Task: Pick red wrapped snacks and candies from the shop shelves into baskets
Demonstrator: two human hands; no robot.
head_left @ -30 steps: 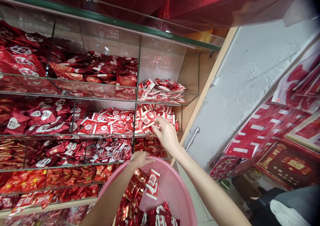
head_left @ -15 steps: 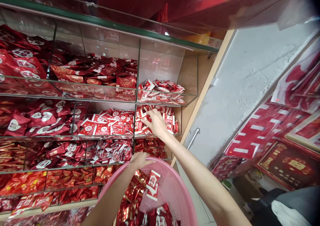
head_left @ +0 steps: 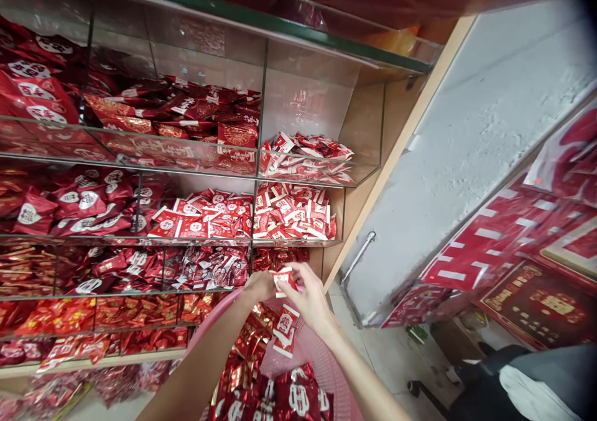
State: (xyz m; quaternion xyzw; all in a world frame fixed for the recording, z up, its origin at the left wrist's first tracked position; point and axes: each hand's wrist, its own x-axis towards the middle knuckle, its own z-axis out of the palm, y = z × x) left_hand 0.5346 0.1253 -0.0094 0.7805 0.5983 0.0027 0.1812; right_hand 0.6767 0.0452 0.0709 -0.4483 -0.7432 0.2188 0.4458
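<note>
My right hand (head_left: 308, 293) pinches a small red-and-white packet (head_left: 282, 280) above the far side of a pink plastic basket (head_left: 321, 352). My left hand (head_left: 259, 285) is curled at the basket's far rim, close beside the packet; its fingertips are partly hidden. Inside the basket lie red-and-white packets (head_left: 286, 328), shiny red-and-gold packets (head_left: 247, 346) and larger dark red packets with white print (head_left: 298, 396). Just beyond my hands, a shelf compartment holds a pile of similar red-and-white packets (head_left: 293, 212).
Glass-divided shelves (head_left: 224, 240) hold several kinds of red packets. A wooden side panel (head_left: 396, 160) ends the shelving, beside a grey wall (head_left: 448, 160). Red decorations (head_left: 485, 240) hang at right. A dark chair-like object (head_left: 527, 383) stands on the tiled floor.
My right hand has come down from the red-and-white packets' compartment to above the basket, with one packet in its fingers. My left hand stays at the rim. The view has shifted slightly.
</note>
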